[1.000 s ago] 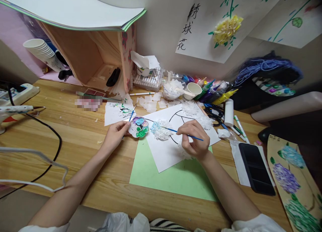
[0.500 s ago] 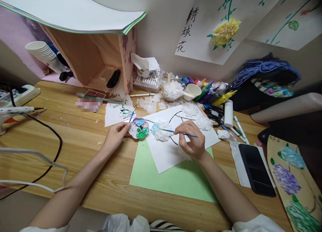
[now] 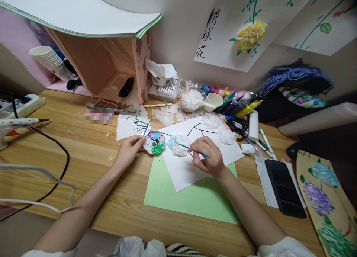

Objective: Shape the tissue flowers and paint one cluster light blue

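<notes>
My right hand [image 3: 208, 156] pinches a blue paintbrush [image 3: 203, 154], its tip at a ruffled white paper flower [image 3: 180, 147] whose left side is tinted light blue. The flower sits on a white sheet [image 3: 178, 179] with black branch lines. More white paper flowers [image 3: 213, 123] stand at that sheet's upper right. Between thumb and fingers, my left hand [image 3: 130, 149] grips a flower-shaped paint palette [image 3: 155, 142] with green, purple, blue and dark paint. A second blue brush [image 3: 146, 127] rises beside the left fingertips; whether they hold it is hidden.
Green paper [image 3: 181, 208] lies under the sheet. A paint-smeared tissue [image 3: 131, 127], paper scraps, a paper cup [image 3: 214, 102] and paint bottles are behind. At the right are scissors [image 3: 237, 127] and a black phone [image 3: 284, 188]; at the left, a glue gun [image 3: 19, 122] with a cord.
My right hand has moved slightly left and down, and the brush now slants more steeply over the flower. My left hand and the palette stay in place.
</notes>
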Available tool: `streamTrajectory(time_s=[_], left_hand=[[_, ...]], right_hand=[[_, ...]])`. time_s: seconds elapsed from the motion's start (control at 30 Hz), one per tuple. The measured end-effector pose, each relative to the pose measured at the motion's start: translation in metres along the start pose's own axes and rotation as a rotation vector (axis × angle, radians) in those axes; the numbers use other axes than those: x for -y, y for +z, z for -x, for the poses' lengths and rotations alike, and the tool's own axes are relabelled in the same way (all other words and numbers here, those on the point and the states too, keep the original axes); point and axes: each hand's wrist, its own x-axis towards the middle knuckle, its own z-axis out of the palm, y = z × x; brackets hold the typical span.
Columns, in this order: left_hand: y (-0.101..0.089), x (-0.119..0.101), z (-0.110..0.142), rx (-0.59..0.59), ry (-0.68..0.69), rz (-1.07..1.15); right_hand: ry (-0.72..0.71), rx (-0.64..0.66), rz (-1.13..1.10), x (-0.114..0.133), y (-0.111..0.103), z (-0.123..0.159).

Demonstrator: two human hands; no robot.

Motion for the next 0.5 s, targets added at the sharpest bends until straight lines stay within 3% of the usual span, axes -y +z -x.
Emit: streamTrajectory(time_s=[0.23,0.5], left_hand=[[-0.0018,0.0032,-0.0013,0.014,0.01,0.012],[-0.0011,-0.001,0.0004,0.003,0.005,-0.005]], right_hand=[[-0.063,-0.067,0.019,0.0035,-0.0051,-0.0024],[-0.084,0.025,0.055,0.0025,0.0015,-0.0009]])
